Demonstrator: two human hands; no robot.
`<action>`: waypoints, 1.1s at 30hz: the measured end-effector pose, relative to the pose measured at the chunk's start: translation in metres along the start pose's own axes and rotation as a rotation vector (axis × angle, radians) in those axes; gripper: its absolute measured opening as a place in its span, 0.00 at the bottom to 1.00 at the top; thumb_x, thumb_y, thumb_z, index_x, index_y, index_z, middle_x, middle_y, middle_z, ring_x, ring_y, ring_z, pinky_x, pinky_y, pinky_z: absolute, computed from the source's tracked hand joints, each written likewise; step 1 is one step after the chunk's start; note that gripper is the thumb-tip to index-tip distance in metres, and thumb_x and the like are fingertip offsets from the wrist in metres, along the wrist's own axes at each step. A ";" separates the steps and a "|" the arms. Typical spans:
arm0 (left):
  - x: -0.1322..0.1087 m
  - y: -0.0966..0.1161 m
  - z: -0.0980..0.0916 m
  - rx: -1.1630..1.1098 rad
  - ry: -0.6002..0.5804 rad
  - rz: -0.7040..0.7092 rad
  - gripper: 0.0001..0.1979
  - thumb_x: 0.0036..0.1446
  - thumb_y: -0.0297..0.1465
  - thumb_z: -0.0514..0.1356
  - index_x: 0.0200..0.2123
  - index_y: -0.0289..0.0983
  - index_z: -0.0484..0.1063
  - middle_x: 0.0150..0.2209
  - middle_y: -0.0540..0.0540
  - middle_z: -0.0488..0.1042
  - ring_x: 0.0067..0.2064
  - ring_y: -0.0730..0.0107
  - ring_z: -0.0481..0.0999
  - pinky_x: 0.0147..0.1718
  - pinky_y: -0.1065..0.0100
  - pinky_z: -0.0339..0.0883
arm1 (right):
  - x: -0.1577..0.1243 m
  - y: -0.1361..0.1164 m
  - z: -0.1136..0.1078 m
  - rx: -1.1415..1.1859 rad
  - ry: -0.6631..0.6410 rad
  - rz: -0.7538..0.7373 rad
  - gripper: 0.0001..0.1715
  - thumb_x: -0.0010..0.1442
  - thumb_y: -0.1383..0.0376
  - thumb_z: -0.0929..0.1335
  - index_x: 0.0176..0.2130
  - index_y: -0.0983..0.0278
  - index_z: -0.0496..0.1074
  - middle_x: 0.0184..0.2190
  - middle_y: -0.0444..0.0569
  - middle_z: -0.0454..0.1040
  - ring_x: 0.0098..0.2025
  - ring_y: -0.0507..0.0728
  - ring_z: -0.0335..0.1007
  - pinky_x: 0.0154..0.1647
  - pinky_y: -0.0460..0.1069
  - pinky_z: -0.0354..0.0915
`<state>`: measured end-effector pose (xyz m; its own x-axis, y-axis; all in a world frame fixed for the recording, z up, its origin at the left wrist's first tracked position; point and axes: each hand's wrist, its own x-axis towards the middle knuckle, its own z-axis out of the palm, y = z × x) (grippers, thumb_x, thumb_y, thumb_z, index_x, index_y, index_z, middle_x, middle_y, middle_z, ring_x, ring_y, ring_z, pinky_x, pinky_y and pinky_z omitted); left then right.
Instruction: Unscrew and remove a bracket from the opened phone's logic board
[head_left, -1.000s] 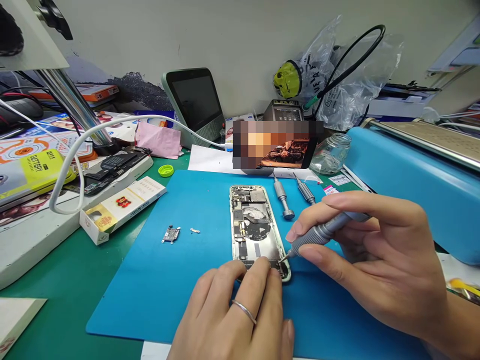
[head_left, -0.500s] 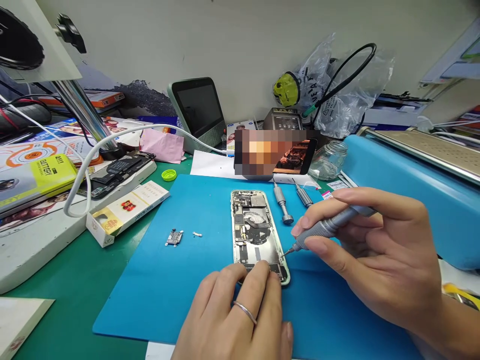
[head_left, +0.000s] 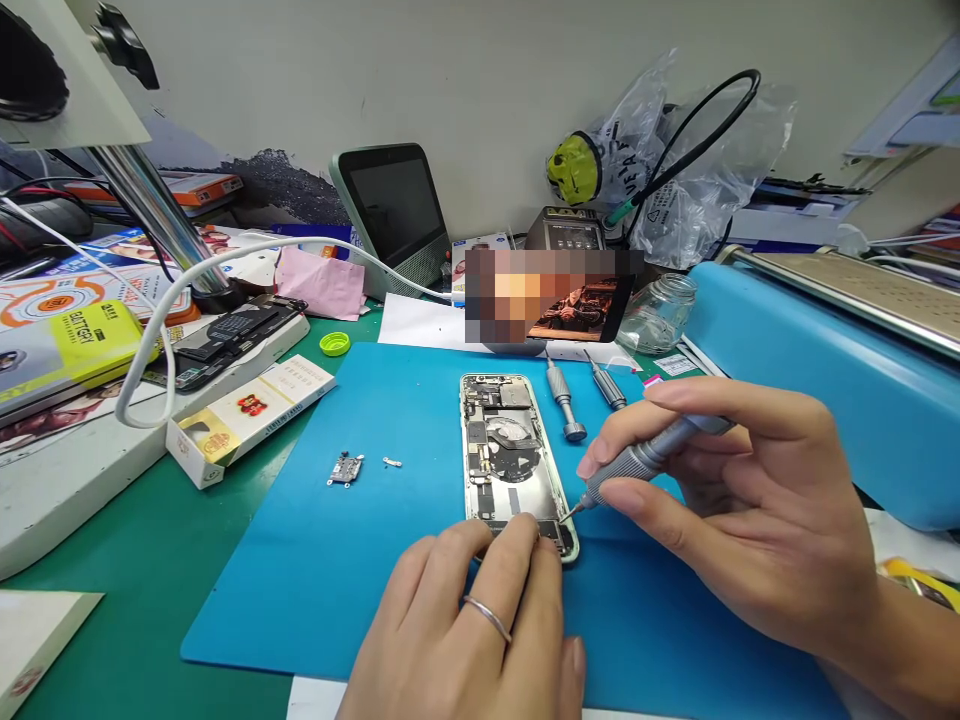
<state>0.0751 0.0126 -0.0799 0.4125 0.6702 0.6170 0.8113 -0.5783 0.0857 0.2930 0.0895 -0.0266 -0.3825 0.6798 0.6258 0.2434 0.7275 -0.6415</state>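
Basically not much has moved in the head view over the last sec. The camera wobbled a bit, but the right hand (head_left: 750, 510) still pinches the grey screwdriver (head_left: 645, 458) between thumb and fingers, index laid along the top. Its tip is still down at the near right corner of the opened phone (head_left: 510, 450). The left hand (head_left: 480, 630), with a ring (head_left: 487, 617) on it, hasn't shifted either: it grips nothing, its bent fingertips pressing on the phone's near end. The phone lies back-open in the middle of the blue mat (head_left: 360, 560), same spot and same angle. My read is the work is still on that one corner spot, w/ nothing lifted out yet. A small part (head_left: 345, 468) and a tiny bracket (head_left: 391, 462) lie loose on the mat to the left, unmoved. Two spare drivers (head_left: 562, 400) lie just far-right of the phone. As for writing, the yellow pack (head_left: 75, 340) far left reads approx "BATTERY". The white box (head_left: 251, 408) left of the mat has a red emblem, but its small print is too fine to read. The plastic bag (head_left: 697, 170) at the far wall has black print I can't make out. A propped screen (head_left: 577, 300) beyond the phone is partly blurred, w/ no legible text.
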 end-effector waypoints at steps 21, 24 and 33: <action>-0.004 0.004 0.005 -0.011 0.036 -0.046 0.15 0.80 0.33 0.49 0.61 0.39 0.71 0.56 0.48 0.83 0.51 0.62 0.81 0.53 0.58 0.69 | -0.003 -0.005 -0.002 0.009 0.075 -0.002 0.33 0.68 0.78 0.70 0.63 0.50 0.70 0.44 0.46 0.76 0.40 0.55 0.81 0.38 0.51 0.82; -0.004 0.003 0.003 0.039 0.015 -0.037 0.16 0.81 0.34 0.48 0.62 0.39 0.70 0.56 0.47 0.83 0.51 0.63 0.82 0.52 0.59 0.71 | -0.006 -0.007 -0.008 -0.010 0.088 -0.029 0.30 0.69 0.78 0.68 0.61 0.51 0.72 0.41 0.47 0.78 0.38 0.57 0.80 0.40 0.55 0.81; -0.003 0.007 0.002 0.005 0.039 -0.160 0.12 0.78 0.31 0.50 0.57 0.42 0.70 0.57 0.54 0.83 0.52 0.58 0.81 0.53 0.57 0.70 | -0.002 -0.010 -0.007 -0.455 -0.442 -0.246 0.06 0.72 0.70 0.68 0.45 0.59 0.69 0.39 0.46 0.78 0.30 0.51 0.72 0.26 0.47 0.64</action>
<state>0.0803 0.0077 -0.0832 0.2613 0.7352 0.6255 0.8676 -0.4629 0.1817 0.2976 0.0815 -0.0181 -0.7796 0.4579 0.4273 0.4166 0.8885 -0.1922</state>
